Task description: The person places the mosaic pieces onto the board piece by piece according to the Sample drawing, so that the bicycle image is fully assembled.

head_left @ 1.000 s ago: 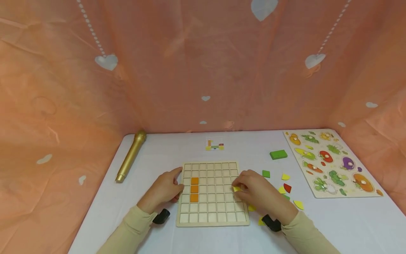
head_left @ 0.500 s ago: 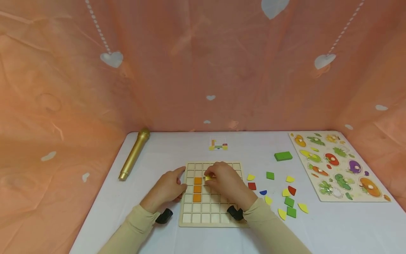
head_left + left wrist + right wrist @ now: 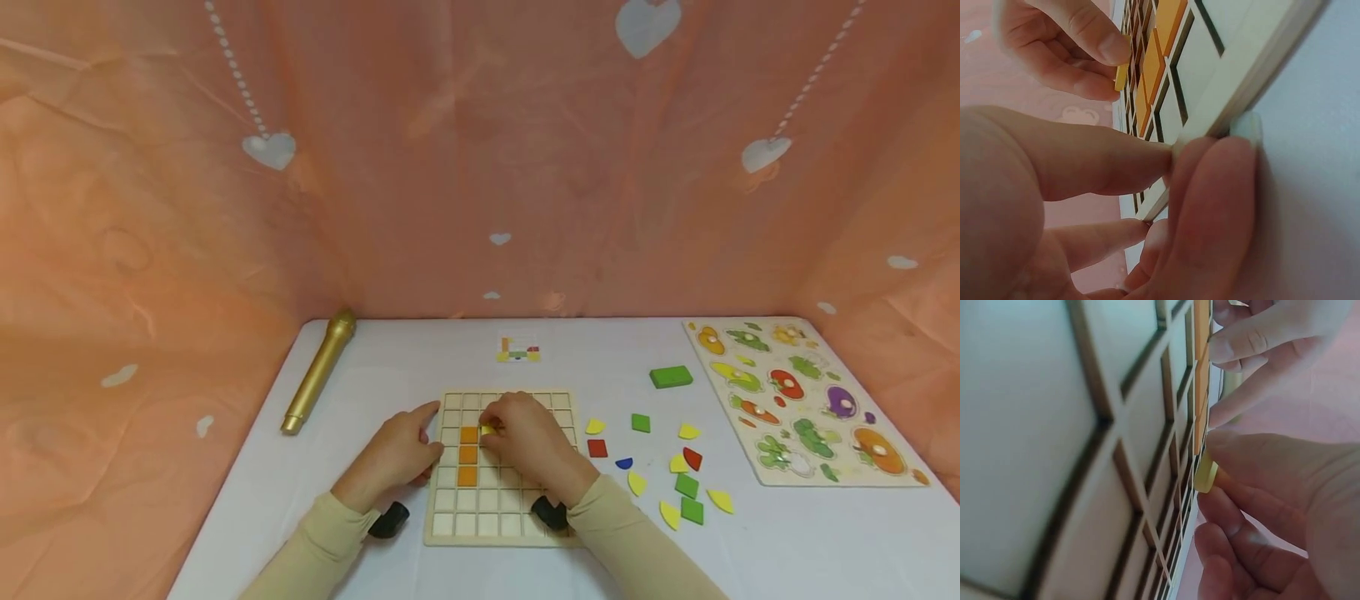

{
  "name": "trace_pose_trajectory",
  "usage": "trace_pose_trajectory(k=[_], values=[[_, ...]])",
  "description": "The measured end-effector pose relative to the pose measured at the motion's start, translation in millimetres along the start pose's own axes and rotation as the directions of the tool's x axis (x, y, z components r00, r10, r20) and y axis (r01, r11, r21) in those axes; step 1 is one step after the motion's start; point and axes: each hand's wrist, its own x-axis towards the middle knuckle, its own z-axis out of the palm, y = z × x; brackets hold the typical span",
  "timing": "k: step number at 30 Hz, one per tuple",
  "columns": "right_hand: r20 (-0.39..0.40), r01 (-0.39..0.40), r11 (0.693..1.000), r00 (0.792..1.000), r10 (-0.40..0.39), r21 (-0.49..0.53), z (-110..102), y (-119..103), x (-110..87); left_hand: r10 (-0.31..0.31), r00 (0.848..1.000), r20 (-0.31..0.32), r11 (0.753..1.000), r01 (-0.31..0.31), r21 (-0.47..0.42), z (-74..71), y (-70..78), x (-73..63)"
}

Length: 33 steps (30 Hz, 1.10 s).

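Observation:
A pale wooden grid board (image 3: 457, 535) lies on the white table. Three orange square tiles (image 3: 468, 455) form a column in its cells. My left hand (image 3: 393, 454) grips the board's left edge, thumb on the rim and index finger stretched along it towards the far corner. Over the board, just right of the top orange tile, my right hand (image 3: 528, 437) pinches a yellow tile (image 3: 1205, 474) between thumb and fingers. In the right wrist view that tile stands tilted at the grid; its full outline is hidden by the fingers.
Loose yellow, green, red and blue pieces, among them a green square (image 3: 641, 422), lie right of the board. Behind them is a green block (image 3: 671, 377). A vegetable puzzle (image 3: 765, 463) lies far right, a gold microphone (image 3: 318, 375) far left. A small picture card (image 3: 518, 347) lies behind the board.
My right hand has carried the yellow tile leftwards from the board's right edge to beside the top orange tile, then lowered it slightly. The left hand has kept its place on the board's edge.

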Motion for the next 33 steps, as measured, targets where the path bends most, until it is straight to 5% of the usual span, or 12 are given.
trace_pose_trajectory(k=[33], values=[[0.011,-0.037,0.999,0.999,0.037,-0.027,5.2,-2.3,1.5,0.009,1.000,-0.003,1.000,-0.009,-0.006,0.1,-2.5,2.5]])
